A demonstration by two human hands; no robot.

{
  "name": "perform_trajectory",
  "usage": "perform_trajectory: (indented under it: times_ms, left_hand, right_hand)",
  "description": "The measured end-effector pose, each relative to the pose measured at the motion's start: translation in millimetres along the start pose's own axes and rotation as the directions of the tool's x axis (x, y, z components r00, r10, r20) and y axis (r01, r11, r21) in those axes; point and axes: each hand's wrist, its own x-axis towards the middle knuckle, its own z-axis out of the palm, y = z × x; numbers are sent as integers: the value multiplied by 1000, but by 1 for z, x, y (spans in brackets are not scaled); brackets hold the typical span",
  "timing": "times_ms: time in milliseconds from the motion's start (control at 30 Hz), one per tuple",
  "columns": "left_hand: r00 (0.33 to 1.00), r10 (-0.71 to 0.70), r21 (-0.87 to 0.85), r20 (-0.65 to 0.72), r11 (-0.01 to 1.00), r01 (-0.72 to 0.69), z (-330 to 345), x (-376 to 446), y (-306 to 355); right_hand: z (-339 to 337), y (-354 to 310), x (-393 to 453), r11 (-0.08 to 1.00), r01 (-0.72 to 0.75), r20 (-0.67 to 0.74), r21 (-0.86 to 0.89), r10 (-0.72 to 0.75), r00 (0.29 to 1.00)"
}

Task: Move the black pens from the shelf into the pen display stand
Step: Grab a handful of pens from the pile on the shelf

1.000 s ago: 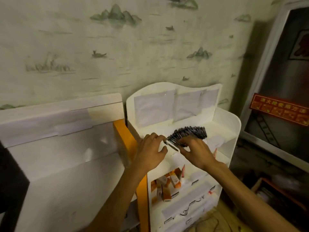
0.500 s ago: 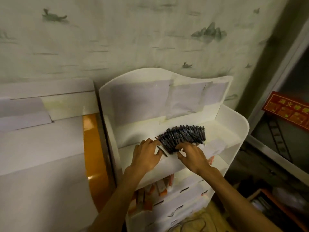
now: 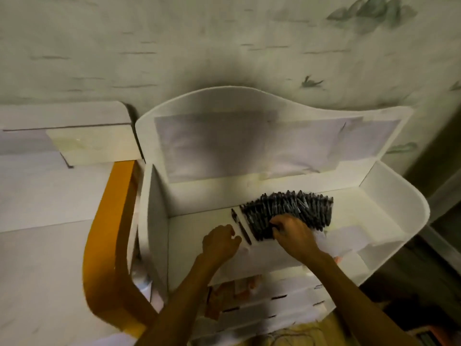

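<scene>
At far left stands a white panel [image 3: 50, 196], with an orange curved edge [image 3: 109, 245] just beside the white pen display stand [image 3: 404, 213]. On the stand's top shelf, the left hand [image 3: 220, 242] rests with its fingers loosely curled and holding nothing; the fingertips lie near a single black pen [image 3: 240, 226], which lies apart from the main group, slanted on the shelf surface. To the right of that pen, a dense row of black pens [image 3: 291, 208] lies side by side, fanned across the shelf centre. The right hand [image 3: 293, 234] rests on the near ends of this row, fingers curled down onto the pens; whether they pinch any one pen cannot be told. White paper sheets [image 3: 349, 236] lie right of the row. Lower tiers hold orange boxes [image 3: 239, 288].
</scene>
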Motion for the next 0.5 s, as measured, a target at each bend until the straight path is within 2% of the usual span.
perform_trajectory:
  times_ms: [233, 400, 500]
  left_hand:
    - [971, -212, -35, -109, 977, 210, 19, 33, 30]
    - [950, -290, -13, -119, 957, 290, 34, 50, 44]
    - [930, -332, -64, -158, 943, 326, 40, 54, 46]
  right_hand:
    - [-8, 38, 33, 996, 86, 58, 36, -88, 994]
    - [-13, 63, 42, 990, 133, 83, 46, -137, 987]
    - [-15, 78, 46, 987, 151, 93, 57, -155, 983]
